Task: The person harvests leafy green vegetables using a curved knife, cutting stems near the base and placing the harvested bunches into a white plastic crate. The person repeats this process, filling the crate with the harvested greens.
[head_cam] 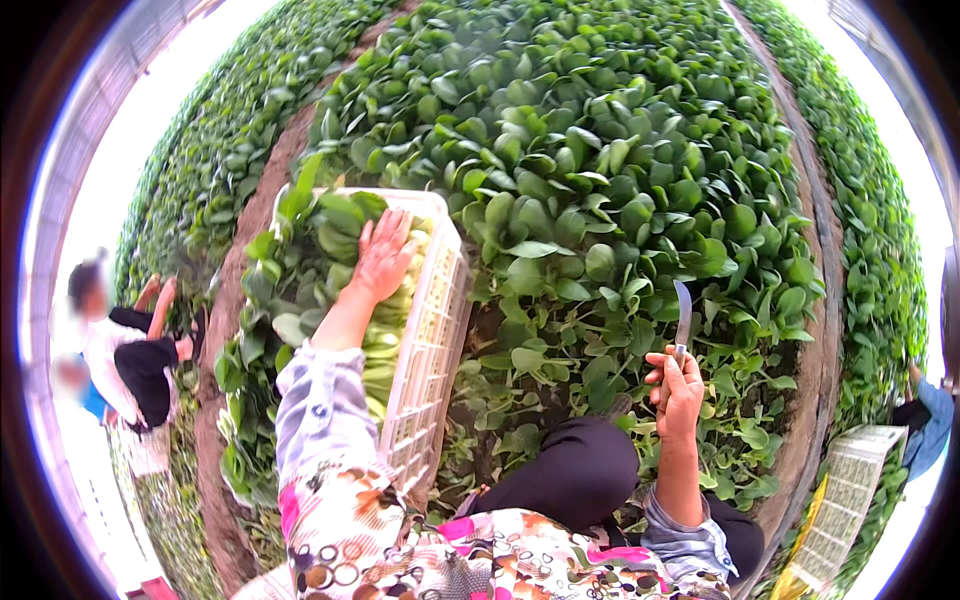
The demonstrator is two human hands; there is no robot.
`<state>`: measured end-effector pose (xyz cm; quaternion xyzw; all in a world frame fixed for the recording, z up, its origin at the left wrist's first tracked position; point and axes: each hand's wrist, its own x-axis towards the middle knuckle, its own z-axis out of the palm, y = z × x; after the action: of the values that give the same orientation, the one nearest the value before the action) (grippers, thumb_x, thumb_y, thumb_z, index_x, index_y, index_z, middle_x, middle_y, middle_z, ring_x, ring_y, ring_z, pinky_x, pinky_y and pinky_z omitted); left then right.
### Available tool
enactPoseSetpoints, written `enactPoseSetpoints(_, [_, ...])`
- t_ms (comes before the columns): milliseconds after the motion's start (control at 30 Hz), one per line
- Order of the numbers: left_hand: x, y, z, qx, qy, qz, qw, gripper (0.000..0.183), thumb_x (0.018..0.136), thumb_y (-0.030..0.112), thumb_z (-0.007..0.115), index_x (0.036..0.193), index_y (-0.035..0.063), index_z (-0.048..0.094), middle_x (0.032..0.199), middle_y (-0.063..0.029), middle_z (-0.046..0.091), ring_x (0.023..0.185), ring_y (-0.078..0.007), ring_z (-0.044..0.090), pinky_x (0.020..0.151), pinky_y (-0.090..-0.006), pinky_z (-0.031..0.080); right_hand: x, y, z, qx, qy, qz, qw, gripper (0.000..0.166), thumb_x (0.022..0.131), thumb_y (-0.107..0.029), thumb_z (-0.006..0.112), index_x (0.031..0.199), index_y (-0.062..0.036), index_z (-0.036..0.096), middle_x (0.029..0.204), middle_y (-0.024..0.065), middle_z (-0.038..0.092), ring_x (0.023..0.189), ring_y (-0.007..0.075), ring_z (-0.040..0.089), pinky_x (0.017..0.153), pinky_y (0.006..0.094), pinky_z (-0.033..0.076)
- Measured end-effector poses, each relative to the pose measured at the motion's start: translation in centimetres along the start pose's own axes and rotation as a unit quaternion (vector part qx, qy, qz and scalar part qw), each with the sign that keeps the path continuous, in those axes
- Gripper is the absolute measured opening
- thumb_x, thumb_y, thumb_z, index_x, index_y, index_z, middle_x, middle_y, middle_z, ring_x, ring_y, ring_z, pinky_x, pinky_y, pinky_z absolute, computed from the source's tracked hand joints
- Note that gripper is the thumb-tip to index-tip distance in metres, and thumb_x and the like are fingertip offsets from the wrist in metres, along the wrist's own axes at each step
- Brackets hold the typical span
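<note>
My left hand lies flat, palm down, on cut leafy greens that look like bok choy. They fill a white plastic crate, pale stems toward its right wall and leaves hanging over its left side. Upright in the fingers of my right hand is a harvesting knife with a slightly curved blade, its tip pointing away from me. The knife is above low, sparse plants, apart from the crate. Taller greens grow densely beyond.
Dirt paths border the bed, one on the left and one on the right. People crouch at far left, another person at far right beside a white crate. My bent knee is close to the plants.
</note>
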<state>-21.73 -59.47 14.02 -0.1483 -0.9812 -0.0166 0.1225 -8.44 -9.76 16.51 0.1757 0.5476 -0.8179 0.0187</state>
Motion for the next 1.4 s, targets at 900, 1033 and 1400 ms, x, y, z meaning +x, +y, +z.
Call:
enactPoseSetpoints(900, [0.8,4.2,-0.8,0.07,-0.131,-0.202,0.968,0.063,0.097,0.045,0.028,0.15,0.0128,0.016,0.158,-0.0059,0.01,0.145,-0.0256,0.007,0.115,-0.0509,0.003,-4.5,-2.4,-2.6,0.014,-0.01,-0.051,0.999,0.02,0.095,-0.013,0.053,0.113,-0.0042,0.051,0.097,0.0117,0.067,0.068,0.0096,0.058,0.047,0.0187,0.041])
enactPoseSetpoints(1033, [1.6,4.7,-2.3,0.073,-0.14,-0.192,0.969,0.064,0.096,0.048,0.028,0.149,0.0121,0.021,0.157,-0.0074,0.015,0.145,-0.0266,0.011,0.115,-0.0505,0.002,-5.0,-3.4,-2.5,0.015,-0.012,-0.066,0.998,0.02,0.096,-0.014,0.053,0.113,-0.0046,0.052,0.097,0.0106,0.067,0.068,0.0086,0.058,0.047,0.0185,0.04])
enactPoseSetpoints(1400, [1.4,19.5,-8.0,-0.253,0.105,-0.108,0.956,0.054,0.085,0.02,0.063,0.13,-0.0036,0.047,0.129,-0.024,0.053,0.12,-0.0353,0.051,0.103,-0.0394,0.04,-3.7,-2.3,-3.0,0.003,-0.033,-0.052,0.998,0.018,0.096,-0.015,0.053,0.112,-0.0058,0.054,0.098,0.0106,0.067,0.069,0.0095,0.058,0.047,0.019,0.041])
